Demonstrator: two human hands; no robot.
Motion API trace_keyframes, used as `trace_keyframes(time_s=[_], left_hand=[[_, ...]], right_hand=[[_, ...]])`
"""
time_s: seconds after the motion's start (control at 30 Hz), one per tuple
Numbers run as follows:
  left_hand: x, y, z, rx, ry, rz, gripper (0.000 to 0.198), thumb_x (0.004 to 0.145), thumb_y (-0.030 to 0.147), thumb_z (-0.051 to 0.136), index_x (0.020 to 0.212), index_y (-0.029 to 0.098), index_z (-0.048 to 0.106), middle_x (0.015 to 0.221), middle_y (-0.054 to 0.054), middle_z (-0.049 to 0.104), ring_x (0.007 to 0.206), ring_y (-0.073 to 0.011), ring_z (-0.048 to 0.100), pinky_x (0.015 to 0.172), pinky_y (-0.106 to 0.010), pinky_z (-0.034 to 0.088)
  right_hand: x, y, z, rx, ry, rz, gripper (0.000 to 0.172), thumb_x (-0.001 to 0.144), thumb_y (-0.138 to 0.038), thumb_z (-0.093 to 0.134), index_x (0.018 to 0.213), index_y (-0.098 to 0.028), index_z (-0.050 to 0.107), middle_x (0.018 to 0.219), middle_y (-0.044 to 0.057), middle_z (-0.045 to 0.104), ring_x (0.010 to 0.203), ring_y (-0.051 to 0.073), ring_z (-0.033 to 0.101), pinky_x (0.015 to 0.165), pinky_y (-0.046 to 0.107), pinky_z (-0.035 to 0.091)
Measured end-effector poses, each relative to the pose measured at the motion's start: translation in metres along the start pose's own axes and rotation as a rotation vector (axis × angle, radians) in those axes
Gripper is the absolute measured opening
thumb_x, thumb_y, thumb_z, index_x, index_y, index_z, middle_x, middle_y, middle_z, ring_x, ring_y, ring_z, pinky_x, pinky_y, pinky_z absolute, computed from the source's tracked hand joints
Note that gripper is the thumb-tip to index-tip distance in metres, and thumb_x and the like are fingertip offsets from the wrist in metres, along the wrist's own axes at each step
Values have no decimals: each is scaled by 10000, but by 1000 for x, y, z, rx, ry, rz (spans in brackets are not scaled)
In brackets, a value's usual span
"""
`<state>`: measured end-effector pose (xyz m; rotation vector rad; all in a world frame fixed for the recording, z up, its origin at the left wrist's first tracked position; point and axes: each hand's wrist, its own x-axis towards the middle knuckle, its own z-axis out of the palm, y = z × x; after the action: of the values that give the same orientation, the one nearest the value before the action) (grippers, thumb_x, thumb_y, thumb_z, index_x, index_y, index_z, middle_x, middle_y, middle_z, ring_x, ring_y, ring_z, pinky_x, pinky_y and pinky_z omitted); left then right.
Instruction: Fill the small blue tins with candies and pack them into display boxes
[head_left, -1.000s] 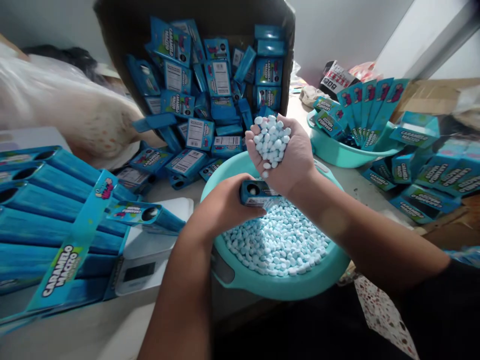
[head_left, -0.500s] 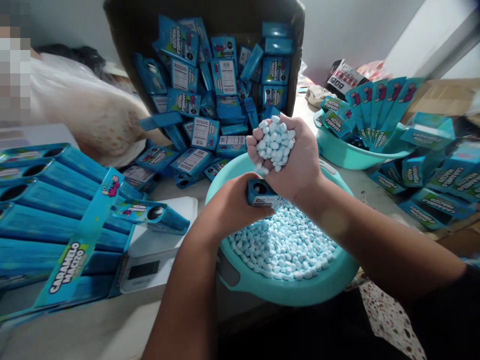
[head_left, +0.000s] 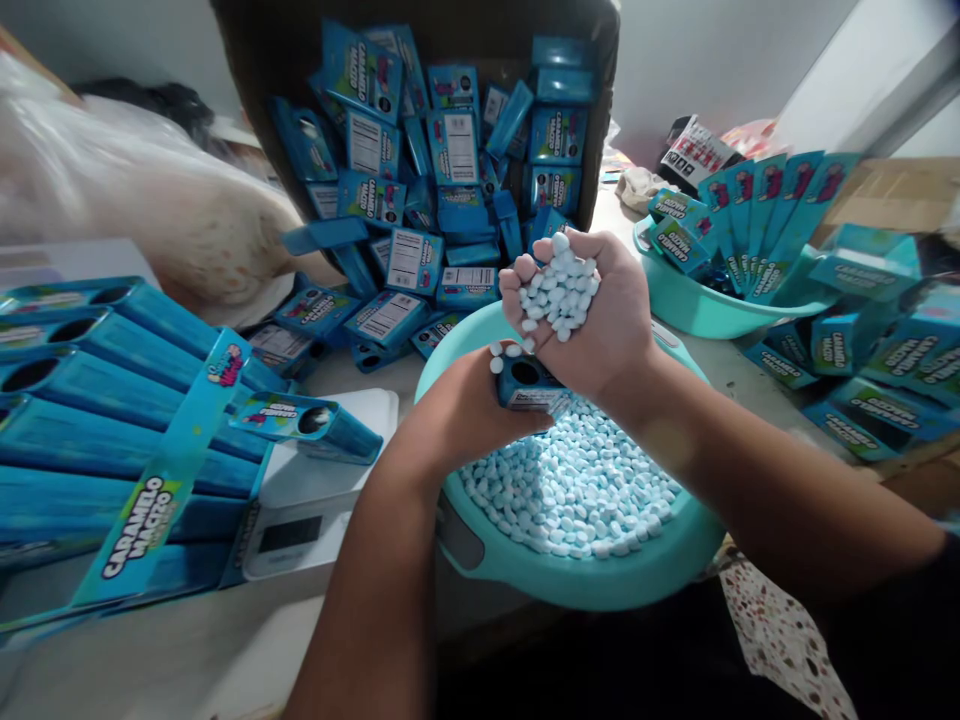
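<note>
My left hand [head_left: 472, 408] grips a small blue candy box [head_left: 529, 396] whose round top hole faces up. Cupped just above it, my right hand [head_left: 611, 315] holds a heap of pale blue candies [head_left: 561, 290]. A few loose candies [head_left: 506, 354] are at the left hand's thumb side, beside the box. Both hands are over a turquoise tub [head_left: 600, 590], which holds a thick layer of the same candies [head_left: 570, 490]. The box's lower part is hidden by my fingers.
A large carton [head_left: 255, 90] full of blue boxes lies tipped at the back. On the left, a display of boxes [head_left: 127, 430] stands by a white scale [head_left: 300, 540] bearing one box [head_left: 315, 425]. A second turquoise basin [head_left: 697, 305] with folded cardboard is at right.
My right hand's heap has become slightly smaller, and loose candies now show by my left thumb. The right hand has shifted slightly right. The box stays in my left hand.
</note>
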<state>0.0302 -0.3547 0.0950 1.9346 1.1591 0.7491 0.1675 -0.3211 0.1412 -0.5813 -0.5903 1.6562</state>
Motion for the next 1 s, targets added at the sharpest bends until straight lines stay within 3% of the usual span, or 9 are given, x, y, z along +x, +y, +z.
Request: trace_keyframes(time_s=[0.6,0.77,1.0], left_hand=[[0,1,-1,65,24,10,396,669,326,785,1009,201,623,860,1,709,821,-230,666,708,-322,516],[1,-2,-1,59,34,9,427,669,372,808,1029,211,644,911,-11,704,858,-250,660,728,-342,512],[2,-2,-1,48,5,-5,417,674,380,818,1016,209,654,1001,-24,725,940,-257,663,793,-347,510]], right_hand=[[-6,-2,5,-95,2,-1,277,973,-341,376,794,-200,533,691,-8,607,708,113,668,722,242,581],[-5,2,3,-111,-42,-22,192,931,-284,467,762,-205,511,726,-4,606,826,137,682,742,246,586],[-3,3,1,-138,9,-39,155,894,-279,504,777,-199,567,825,11,671,919,166,705,773,271,594]])
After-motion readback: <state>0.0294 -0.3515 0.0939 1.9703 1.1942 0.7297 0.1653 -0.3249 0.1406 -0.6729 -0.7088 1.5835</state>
